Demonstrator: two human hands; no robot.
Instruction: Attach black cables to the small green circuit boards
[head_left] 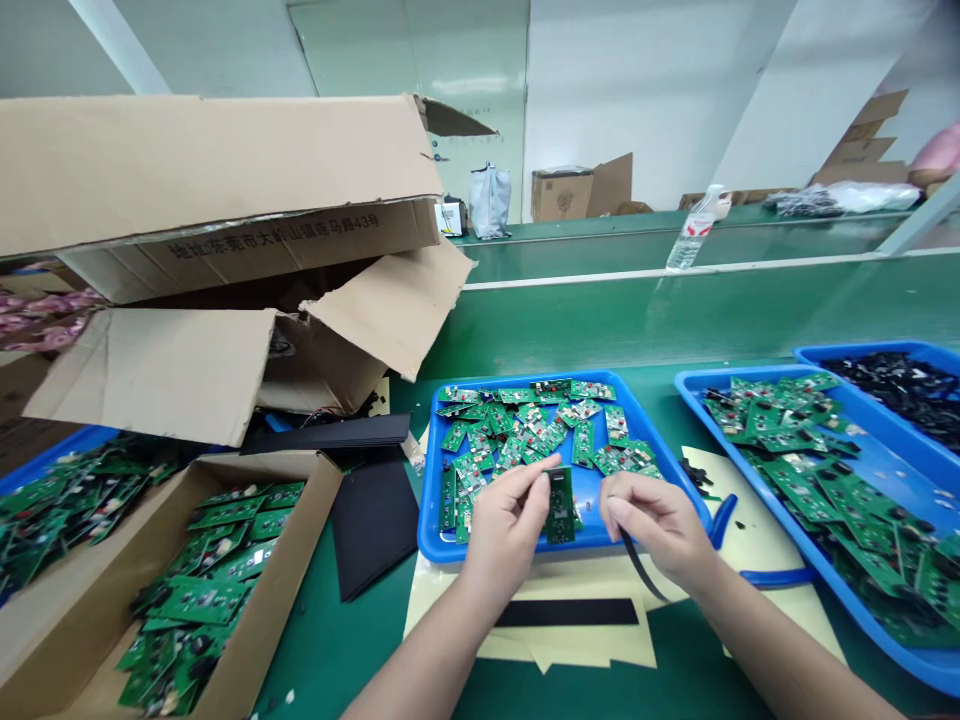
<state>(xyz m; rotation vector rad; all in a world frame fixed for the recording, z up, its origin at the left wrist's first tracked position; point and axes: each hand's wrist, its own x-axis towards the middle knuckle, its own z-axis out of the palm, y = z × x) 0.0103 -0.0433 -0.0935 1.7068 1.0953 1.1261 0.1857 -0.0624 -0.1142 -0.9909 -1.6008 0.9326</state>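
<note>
Between thumb and fingers, my left hand [506, 522] pinches a small green circuit board [560, 505] by its edge, held upright above the near rim of a blue tray [442, 553]. Several more green boards [517, 435] lie jumbled in that tray. To the right, my right hand [660, 525] is closed on a thin black strip [641, 570] that hangs down and curves below the fingers. A gap separates the strip from the board. Under my hands, a flat black strip [568, 612] rests on yellow backing paper [585, 652].
Blue-handled cutters [776, 578] lie right of my right hand. Another blue tray [885, 465] of boards stands further right, beside a tray of black parts [904, 385]. At left are a cardboard box [289, 560] of boards, black sheets [375, 520] and a large open carton [225, 170].
</note>
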